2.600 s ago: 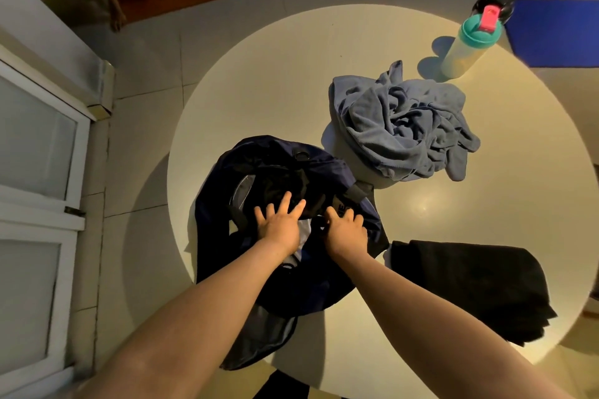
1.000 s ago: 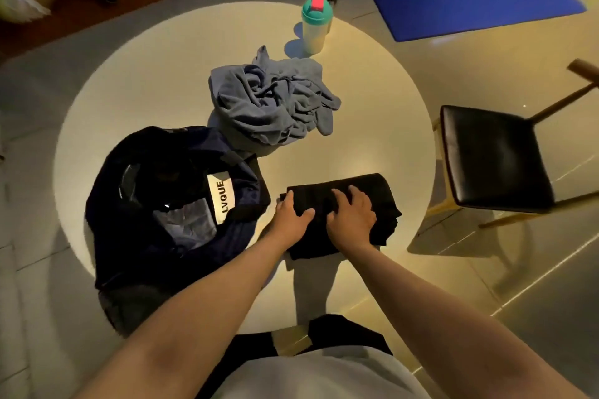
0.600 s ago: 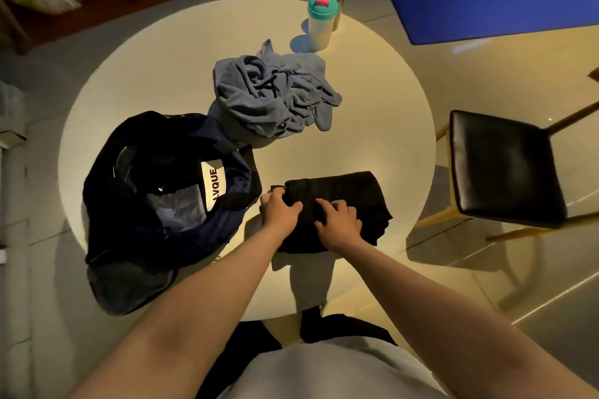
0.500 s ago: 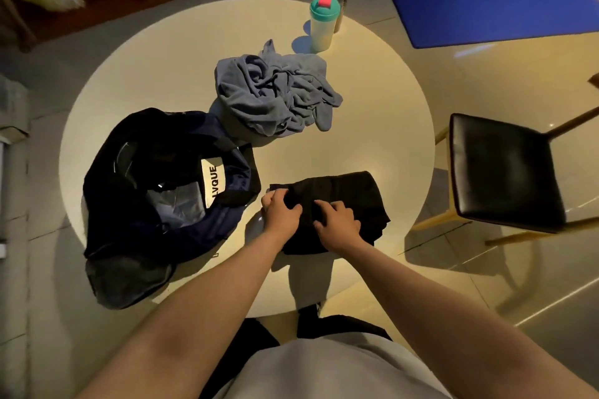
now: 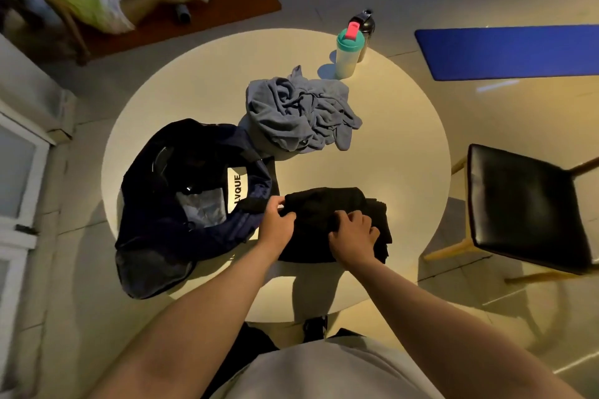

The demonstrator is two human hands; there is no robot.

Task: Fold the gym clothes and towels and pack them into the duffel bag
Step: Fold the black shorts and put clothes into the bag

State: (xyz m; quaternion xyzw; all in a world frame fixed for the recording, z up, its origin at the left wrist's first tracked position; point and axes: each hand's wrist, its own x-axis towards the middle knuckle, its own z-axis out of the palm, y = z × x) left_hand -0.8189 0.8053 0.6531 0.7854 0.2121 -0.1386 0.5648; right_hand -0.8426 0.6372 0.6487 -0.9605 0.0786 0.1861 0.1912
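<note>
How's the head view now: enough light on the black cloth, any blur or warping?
Head view: dim warm light, black cloth shows almost no fold detail; bottle throws a clear shadow on the table; chair at right looks smeared.

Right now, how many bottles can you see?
2. A teal-lidded shaker stands at the far edge of the table. A black bottle stands just behind it, mostly hidden by it. None shows elsewhere.
</note>
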